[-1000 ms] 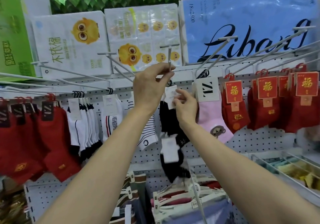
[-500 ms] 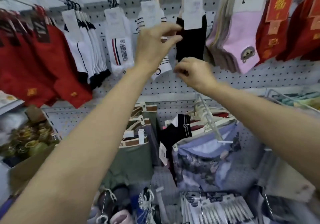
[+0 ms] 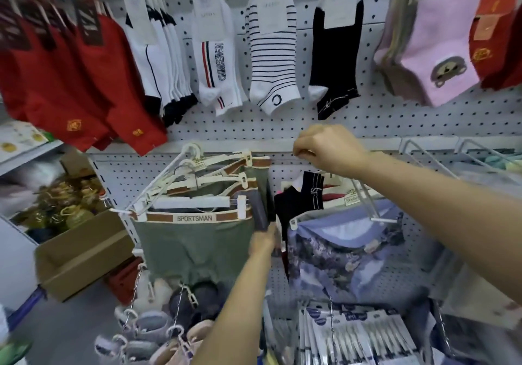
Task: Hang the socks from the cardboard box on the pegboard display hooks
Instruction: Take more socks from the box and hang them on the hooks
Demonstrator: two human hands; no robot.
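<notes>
A black sock [image 3: 336, 54] with a white paper tag hangs on a pegboard hook at the top, right of a striped white sock [image 3: 272, 62]. My right hand [image 3: 327, 150] hovers below it with fingers curled and nothing in them. Lower down, another pair of black socks [image 3: 299, 201] lies draped over the clothes hangers. My left hand [image 3: 264, 241] reaches to its lower left edge, between it and the green underwear [image 3: 195, 243]. The left fingers are buried in dark cloth, so their hold is hidden. An open cardboard box [image 3: 84, 247] stands at the left.
Red socks [image 3: 70, 68], white socks [image 3: 158, 48] and pink socks [image 3: 435, 51] fill the upper hooks. Blue patterned underwear [image 3: 344, 254] hangs on a protruding hook at the right. Packaged goods [image 3: 358, 333] and slippers [image 3: 147, 333] hang below. Wire baskets [image 3: 463, 155] jut out at the right.
The view has tilted down. My left hand dropped from the upper hooks to the black socks on the hangers. My right hand came down a little from the hung black sock.
</notes>
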